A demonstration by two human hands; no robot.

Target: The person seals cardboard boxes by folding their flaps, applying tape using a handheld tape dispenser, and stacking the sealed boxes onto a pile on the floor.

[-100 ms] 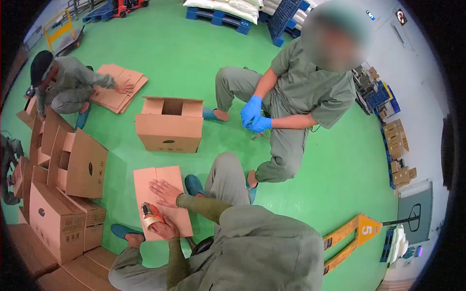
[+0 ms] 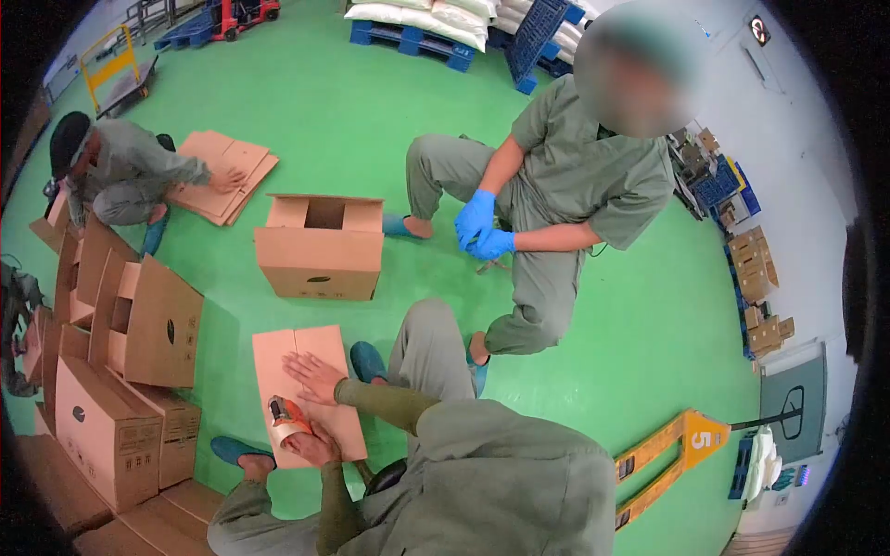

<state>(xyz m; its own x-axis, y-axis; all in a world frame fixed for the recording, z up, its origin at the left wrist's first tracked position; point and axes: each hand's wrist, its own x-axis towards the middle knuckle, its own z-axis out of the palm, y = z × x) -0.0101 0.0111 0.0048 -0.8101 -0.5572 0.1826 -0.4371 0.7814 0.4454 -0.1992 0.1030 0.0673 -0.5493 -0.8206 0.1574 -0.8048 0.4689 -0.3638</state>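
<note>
My right hand (image 2: 315, 378) lies flat with its fingers spread on a folded cardboard piece (image 2: 320, 341) on the floor. Below it in the view, my left hand (image 2: 315, 447) is wrapped round an orange and black tape dispenser (image 2: 290, 420) carrying a wide roll of tape. The dispenser rests over the cardboard's left part. A seam runs across the cardboard between its two panels. Beyond it stands an upright box (image 2: 318, 252) with raised flaps.
A seated person (image 2: 593, 176) in blue gloves has both hands together. At upper left, another person (image 2: 130, 167) crouches, one hand on flat cardboard (image 2: 218, 199). Boxes (image 2: 107, 431) crowd the left side. A yellow pallet jack (image 2: 700, 437) stands at lower right, blue pallets (image 2: 408, 39) at the back.
The whole view has shifted slightly. My hands keep nearly the same places on the cardboard and the dispenser.
</note>
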